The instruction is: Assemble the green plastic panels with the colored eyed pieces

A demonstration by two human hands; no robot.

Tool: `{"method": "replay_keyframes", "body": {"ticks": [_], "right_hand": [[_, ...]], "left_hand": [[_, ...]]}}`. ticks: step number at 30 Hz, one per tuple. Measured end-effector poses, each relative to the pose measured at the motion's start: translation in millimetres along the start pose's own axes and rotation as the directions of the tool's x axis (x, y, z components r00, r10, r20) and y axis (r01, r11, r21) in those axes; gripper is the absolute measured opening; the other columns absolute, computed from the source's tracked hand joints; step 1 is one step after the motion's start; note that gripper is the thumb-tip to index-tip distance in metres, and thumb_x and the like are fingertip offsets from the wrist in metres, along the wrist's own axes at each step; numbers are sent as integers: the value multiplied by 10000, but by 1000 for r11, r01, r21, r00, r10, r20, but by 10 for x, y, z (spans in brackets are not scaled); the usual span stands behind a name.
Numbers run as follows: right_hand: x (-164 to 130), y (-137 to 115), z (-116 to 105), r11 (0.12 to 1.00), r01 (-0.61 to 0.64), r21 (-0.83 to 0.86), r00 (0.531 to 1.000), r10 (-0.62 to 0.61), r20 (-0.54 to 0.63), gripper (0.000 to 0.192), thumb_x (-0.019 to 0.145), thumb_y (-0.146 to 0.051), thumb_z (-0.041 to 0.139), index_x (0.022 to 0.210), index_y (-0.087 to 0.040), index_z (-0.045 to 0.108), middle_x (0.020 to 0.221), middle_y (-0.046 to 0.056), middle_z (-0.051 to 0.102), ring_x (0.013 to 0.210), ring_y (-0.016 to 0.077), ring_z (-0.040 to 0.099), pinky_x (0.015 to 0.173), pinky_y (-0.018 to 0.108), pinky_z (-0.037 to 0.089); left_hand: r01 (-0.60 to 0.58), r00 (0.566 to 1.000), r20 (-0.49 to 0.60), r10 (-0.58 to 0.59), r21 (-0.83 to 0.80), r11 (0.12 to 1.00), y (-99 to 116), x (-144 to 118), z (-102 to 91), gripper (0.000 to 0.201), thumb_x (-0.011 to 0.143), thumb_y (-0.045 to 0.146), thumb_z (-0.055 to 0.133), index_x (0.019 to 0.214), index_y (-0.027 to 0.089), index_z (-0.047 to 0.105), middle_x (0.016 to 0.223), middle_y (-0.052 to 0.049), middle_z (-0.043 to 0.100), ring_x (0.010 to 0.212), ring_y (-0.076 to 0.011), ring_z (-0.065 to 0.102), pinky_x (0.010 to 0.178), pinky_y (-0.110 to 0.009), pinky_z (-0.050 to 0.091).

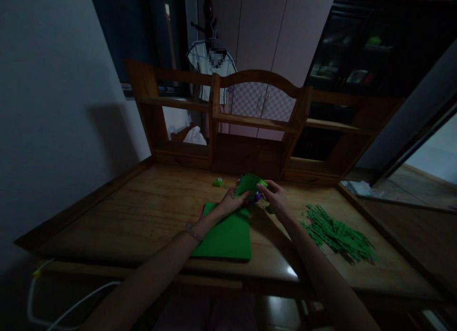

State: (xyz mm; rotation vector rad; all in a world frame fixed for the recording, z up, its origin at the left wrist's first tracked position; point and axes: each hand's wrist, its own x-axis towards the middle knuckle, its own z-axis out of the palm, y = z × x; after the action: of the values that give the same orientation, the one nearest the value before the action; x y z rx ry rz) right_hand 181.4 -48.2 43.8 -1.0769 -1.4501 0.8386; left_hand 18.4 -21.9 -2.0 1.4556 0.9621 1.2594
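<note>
The left hand (230,201) is closed on a green sheet (247,184), with its fingers and thumb on the low part of it. The sheet is held up over the back part of the tabletop (150,207), and it has little holes along its top edge. The right hand (276,198) is pinching a small bright green clip (263,183) at the right side of the sheet; it is too dark and small to tell just what the clip is. A purple thing (257,196) is just under it, partly hidden. A big green pad (228,238) lies flat on the tabletop, under the left arm, near the front edge. A bit of pink shows at the pad's left side. A band (193,233) is around the left wrist. Over to the right, past the right arm, is a messy heap of green strips (337,236) with holes in them. Small green bits lie near the hands. A little green toy (218,182) with a round eye sits behind the pad, left of the sheet. At the back stands a wooden shelf (250,121), and behind that hangs a white shirt (200,55).
</note>
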Motion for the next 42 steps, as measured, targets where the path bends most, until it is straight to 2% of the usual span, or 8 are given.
{"method": "replay_keyframes", "body": {"ticks": [8, 14, 19, 24, 33, 42], "right_hand": [[24, 14, 3, 999, -13, 31, 1000, 13, 8, 423, 664, -560, 675, 873, -195, 633, 669, -7, 548, 556, 120, 464, 474, 222, 337], [32, 25, -2, 999, -4, 43, 1000, 3, 14, 401, 678, -539, 673, 876, -193, 628, 665, -7, 535, 560, 115, 455, 472, 214, 345], [39, 24, -20, 1000, -11, -7, 1000, 11, 22, 431, 680, -558, 659, 884, -179, 632, 660, 8, 537, 568, 123, 460, 457, 212, 350], [48, 34, -24, 1000, -24, -3, 1000, 24, 15, 448, 667, -573, 663, 872, -175, 634, 630, 0, 526, 545, 120, 458, 450, 215, 347], [45, 63, -31, 999, -46, 21, 999, 46, 7, 404, 668, -550, 679, 838, -187, 630, 616, -17, 519, 535, 116, 459, 466, 220, 321], [37, 57, -62, 999, -1, 35, 1000, 0, 21, 403, 658, -560, 686, 766, -177, 618, 615, -17, 493, 544, 112, 435, 464, 215, 309]], "left_hand": [[3, 1000, 8, -4, 64, 998, -2, 8, 0, 358, 712, 444, 632, 828, 110, 686, 712, -46, 667, 560, -131, 562, 527, -229, 439], [61, 998, -32, -60, 58, 996, -18, -4, 0, 410, 689, 448, 657, 930, 117, 679, 781, -62, 687, 608, -155, 597, 546, -244, 456], [42, 999, -5, -42, -14, 999, 1, -20, 13, 398, 689, 409, 669, 978, 136, 666, 888, -73, 696, 726, -181, 631, 609, -257, 491], [71, 997, 1, -71, -4, 997, -19, -13, 13, 401, 689, 432, 659, 925, 109, 676, 802, -73, 690, 634, -168, 610, 533, -244, 472], [-10, 999, 41, 7, 62, 998, -62, -1, -24, 349, 724, 429, 623, 867, 115, 679, 699, -39, 654, 548, -128, 547, 516, -229, 437], [-77, 995, 69, 74, 42, 996, -8, -50, -3, 313, 741, 412, 610, 833, 120, 672, 735, -49, 661, 611, -139, 566, 559, -225, 446]]}}
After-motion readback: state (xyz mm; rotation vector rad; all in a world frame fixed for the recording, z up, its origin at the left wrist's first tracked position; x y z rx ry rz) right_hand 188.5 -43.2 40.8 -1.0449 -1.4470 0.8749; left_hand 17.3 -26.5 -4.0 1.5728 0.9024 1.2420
